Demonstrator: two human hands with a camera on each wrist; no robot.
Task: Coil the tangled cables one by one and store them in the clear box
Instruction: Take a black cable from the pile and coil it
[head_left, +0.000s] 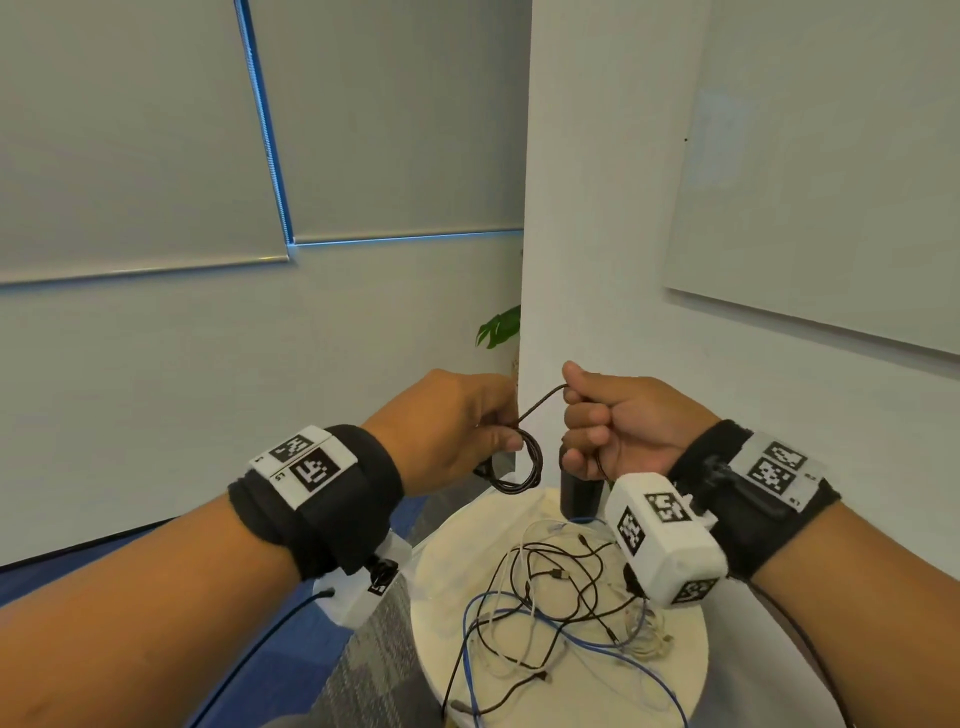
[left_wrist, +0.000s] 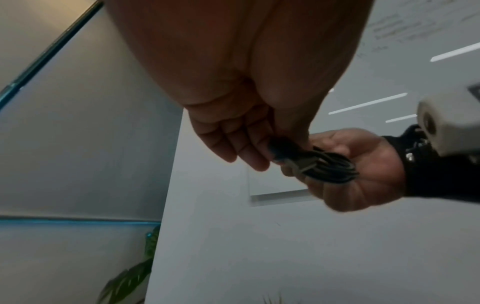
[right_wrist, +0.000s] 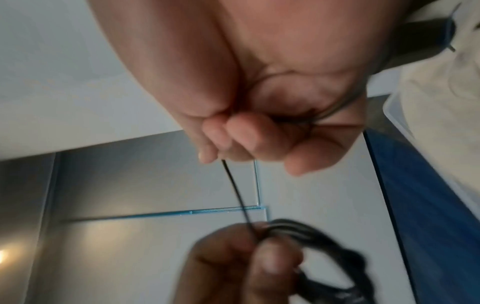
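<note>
Two hands raised: left hand (head_left: 447, 421), right hand (head_left: 623, 421). One black cable (head_left: 524, 457) held between them, partly coiled. One round table (head_left: 675, 670). One tangled cable pile (head_left: 561, 597); black, white, blue strands, count unclear. One dark cylinder (head_left: 579, 499).

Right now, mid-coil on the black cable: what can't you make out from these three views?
- Clear box: not identifiable in any view.
- Black cable free end: head view, hidden inside the right hand.
- Coil loop count: right wrist view is motion-blurred; left wrist view is dim.
- Cable pile on the round table: right wrist camera covers part; plugs too small to identify.
- Left hand fingertips: head view, behind the hand's back.
</note>
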